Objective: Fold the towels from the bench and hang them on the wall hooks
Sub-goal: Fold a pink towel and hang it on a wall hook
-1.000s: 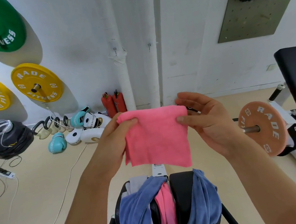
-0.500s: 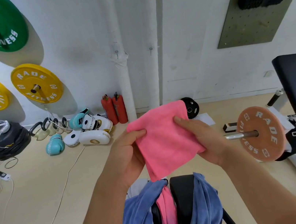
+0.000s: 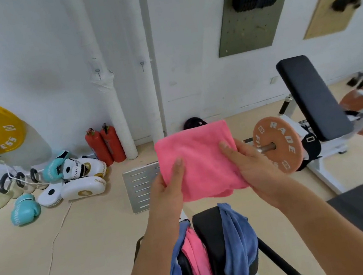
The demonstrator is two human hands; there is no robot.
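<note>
While I've got the pink towel (image 3: 199, 161) folded into a rough square and held up in front of me, both hands are on it: left hand (image 3: 167, 186) pinching the left edge w/ thumb on top, right hand (image 3: 249, 166) gripping the right side, thumb across the front and the other fingers tucked behind the cloth. It's over the tabletop (image 3: 211, 234), not touching it. Looks like microfiber, so prob super light and floppy, zero stiffness, the fold will fall open if I let a corner go. Not slippery tho, grippy fabric. Best bet imo is holding near the top folded edge so the layers stay together when it goes over a wall hook (image 3: 142, 64). Still draped on the tabletop: two blue towels (image 3: 237, 244) and another pink one (image 3: 198, 264) btw them.
</note>
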